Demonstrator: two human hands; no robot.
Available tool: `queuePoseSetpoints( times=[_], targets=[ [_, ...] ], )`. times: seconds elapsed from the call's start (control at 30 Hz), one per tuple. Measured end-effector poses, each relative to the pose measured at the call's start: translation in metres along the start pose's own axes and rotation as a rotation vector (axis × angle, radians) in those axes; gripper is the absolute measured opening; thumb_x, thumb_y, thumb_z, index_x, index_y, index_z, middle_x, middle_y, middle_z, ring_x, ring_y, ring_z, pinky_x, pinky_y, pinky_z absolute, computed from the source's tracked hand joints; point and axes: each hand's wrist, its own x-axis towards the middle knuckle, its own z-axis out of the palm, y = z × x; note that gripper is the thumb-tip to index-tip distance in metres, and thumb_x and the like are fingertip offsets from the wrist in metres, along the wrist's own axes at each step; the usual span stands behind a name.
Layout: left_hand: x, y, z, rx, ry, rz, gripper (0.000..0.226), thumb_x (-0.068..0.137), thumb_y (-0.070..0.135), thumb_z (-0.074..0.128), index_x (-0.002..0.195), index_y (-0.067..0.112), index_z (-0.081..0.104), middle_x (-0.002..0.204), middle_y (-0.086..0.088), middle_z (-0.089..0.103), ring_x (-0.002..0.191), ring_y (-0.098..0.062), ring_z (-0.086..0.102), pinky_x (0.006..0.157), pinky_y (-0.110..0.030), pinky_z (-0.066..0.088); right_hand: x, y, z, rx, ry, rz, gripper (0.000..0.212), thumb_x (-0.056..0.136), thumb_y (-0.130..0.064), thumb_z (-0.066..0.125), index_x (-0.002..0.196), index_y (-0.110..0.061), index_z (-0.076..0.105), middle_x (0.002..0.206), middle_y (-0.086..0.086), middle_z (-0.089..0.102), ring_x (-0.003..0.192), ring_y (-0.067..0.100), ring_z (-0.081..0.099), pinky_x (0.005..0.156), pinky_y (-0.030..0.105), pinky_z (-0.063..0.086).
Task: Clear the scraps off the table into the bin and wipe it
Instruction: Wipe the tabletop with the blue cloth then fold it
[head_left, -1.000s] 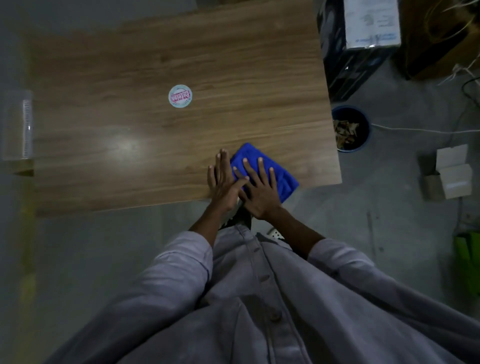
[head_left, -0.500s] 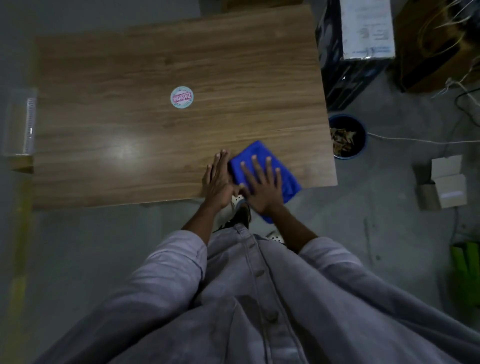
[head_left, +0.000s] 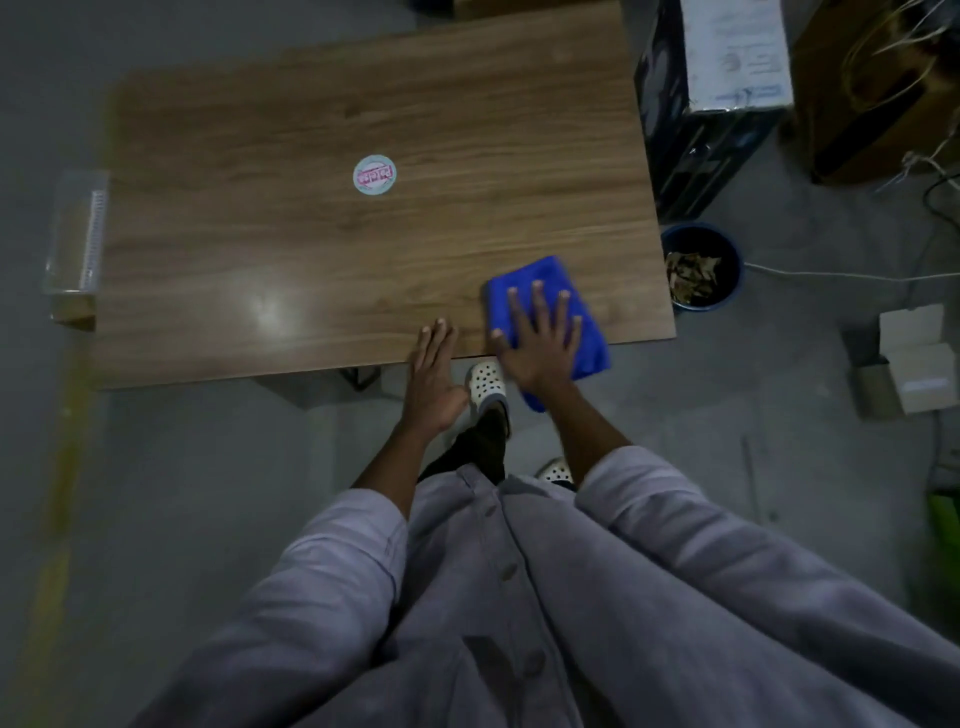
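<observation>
Looking straight down from head height onto a rectangular brown wood-grain table (head_left: 311, 130) standing on a grey floor.

Starting with the containers: finding a round dark-blue bin (head_left: 740, 283) sitting on the floor just beside the table's right edge, near its front corner, and holding a heap of dry brown scraps (head_left: 693, 278). Finding a clear plastic box (head_left: 75, 234) just beside the table's left edge, with contents too dim to be making out. Passing a tall dark carton with a white label (head_left: 737, 52) beyond the bin, and a small pale cardboard box (head_left: 919, 358) with open flaps on the floor further right.

Pressing a bright blue folded cloth (head_left: 545, 273) flat against the tabletop with the right hand (head_left: 540, 345), fingers straight and spread wide across the fabric, curling around nothing. Placing that cloth at the table's near right corner, with its near end drooping over the front edge.

Holding the left hand (head_left: 431, 379) open as well, fingers straight and close together, fingertips reaching just over the front edge, near the cloth but apart from it, palm hanging off the table and gripping nothing; not being able to tell whether those fingertips are touching the wood.

Showing a round pale sticker with pink lettering (head_left: 374, 175) near the middle of the tabletop.

Wearing a grey buttoned shirt (head_left: 519, 597) and white perforated clogs (head_left: 485, 387).
</observation>
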Motion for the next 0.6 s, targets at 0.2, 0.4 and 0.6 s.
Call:
queuePoseSetpoints(
  times=[0.2, 0.4, 0.6],
  targets=[
    [0.006, -0.013, -0.014, 0.001, 0.012, 0.054, 0.087, 0.067, 0.008, 0.048, 0.153, 0.005, 0.037, 0.165, -0.01, 0.027, 0.154, -0.028, 0.017, 0.125, -0.041, 0.018, -0.004, 0.028, -0.012, -0.195, -0.067, -0.353, 0.078, 0.09, -0.076, 0.028, 0.16, -0.043, 0.017, 0.17, -0.01, 0.006, 0.157, 0.028, -0.002, 0.123, 0.055, 0.013],
    [0.019, -0.026, -0.026, 0.118, 0.077, 0.118, 0.078, 0.07, 0.017, 0.047, 0.148, 0.018, 0.049, 0.16, 0.002, 0.038, 0.155, -0.023, 0.017, 0.124, -0.052, 0.01, 0.007, 0.06, -0.042, -0.003, -0.037, 0.048, 0.07, 0.101, -0.061, 0.042, 0.159, -0.047, 0.006, 0.169, -0.013, -0.012, 0.155, 0.026, -0.02, 0.124, 0.056, -0.005],
    [0.06, -0.042, -0.066, 0.131, 0.154, 0.07, 0.071, 0.076, 0.023, 0.06, 0.145, 0.013, 0.052, 0.159, -0.006, 0.04, 0.152, -0.028, 0.026, 0.123, -0.051, 0.015, 0.021, -0.054, 0.017, -0.128, -0.136, -0.264, 0.078, 0.09, -0.075, 0.02, 0.16, -0.043, 0.01, 0.17, -0.008, -0.007, 0.155, 0.031, -0.017, 0.123, 0.058, -0.003]
  ],
)
